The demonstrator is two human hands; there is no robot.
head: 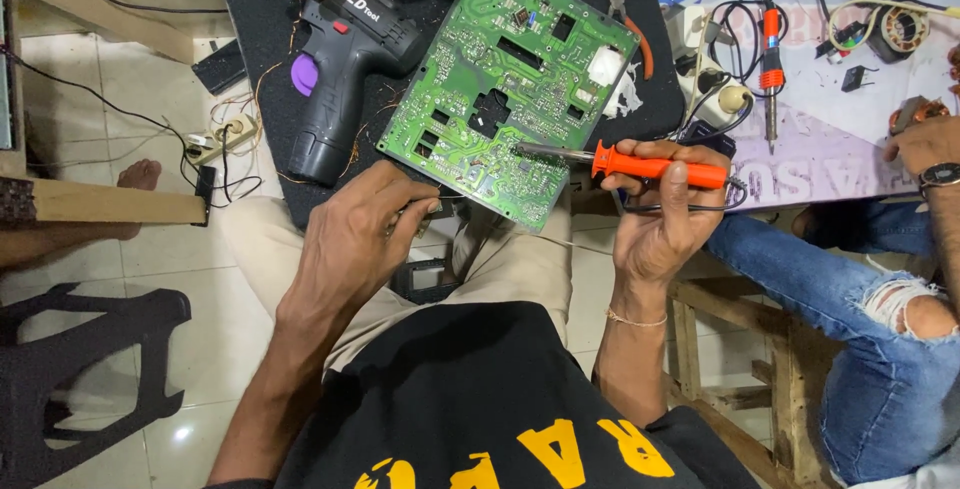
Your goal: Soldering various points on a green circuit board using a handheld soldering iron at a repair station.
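The right hand (660, 214) grips an orange-handled soldering iron (640, 164), tip on the green circuit board (505, 79). Left hand (365, 224) fingers pinch thin solder wire at the board's near edge.

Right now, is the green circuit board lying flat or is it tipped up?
Flat: the green circuit board lies solder side up on the black mat. The soldering iron in the right hand has its tip at the near edge.

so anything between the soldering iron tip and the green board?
Nothing visible. The right hand holds the orange soldering iron with its tip over the near edge of the green circuit board. The left hand is at the board's lower edge, left of the tip, not in its path.
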